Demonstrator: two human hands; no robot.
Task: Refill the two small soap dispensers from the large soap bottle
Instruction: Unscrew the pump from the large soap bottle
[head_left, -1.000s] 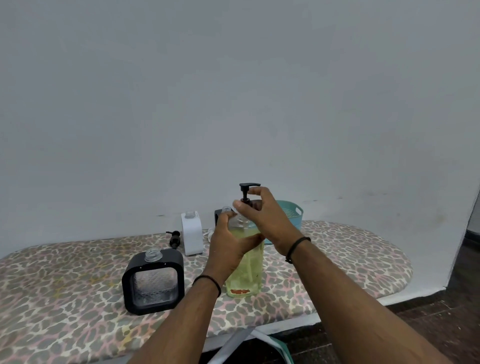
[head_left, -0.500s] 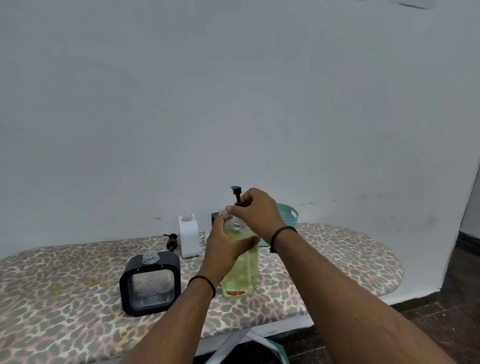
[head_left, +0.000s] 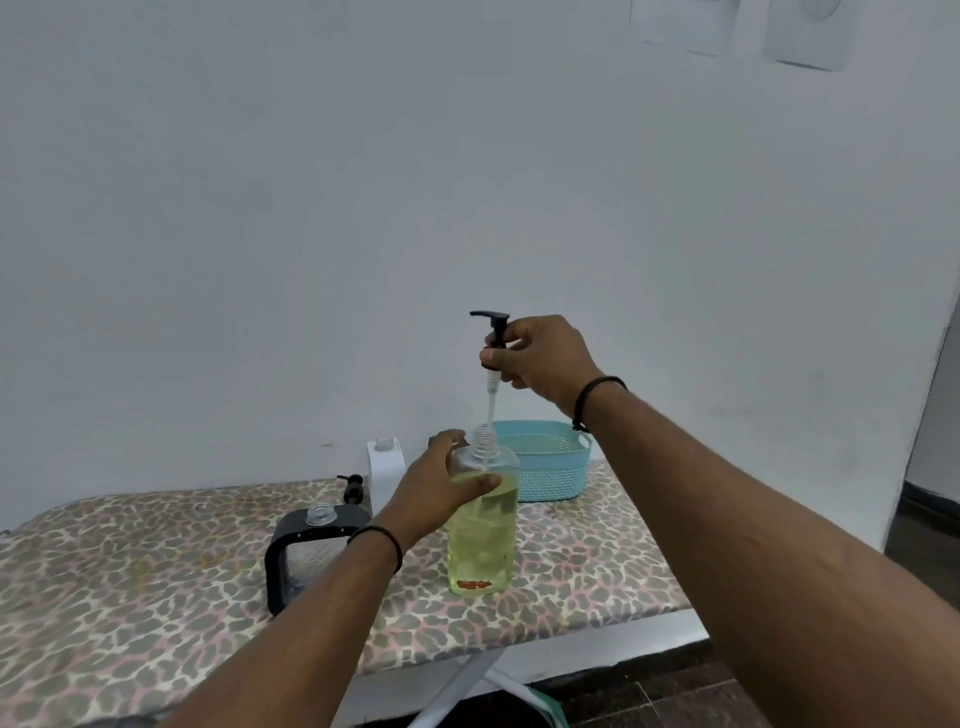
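The step in hand is opening the large clear soap bottle of yellow-green liquid (head_left: 483, 525): its black pump head with a clear dip tube (head_left: 492, 358) is lifted out, only the tube's lower end inside the threaded neck. The right hand (head_left: 540, 358) pinches the pump collar between thumb and curled fingers, wrist raised, forearm sloping up from the lower right. Directly below that grip, the left hand (head_left: 441, 493) wraps the bottle's shoulder, thumb across the front, holding it upright on the leopard-print padded board (head_left: 130, 582).

Next, I judge, the tube must clear the neck and the pump be set aside without dripping. Left of the bottle grip stand the black square-framed small dispenser (head_left: 311, 540) and, beyond it, the white small dispenser (head_left: 385, 467), both uncapped.
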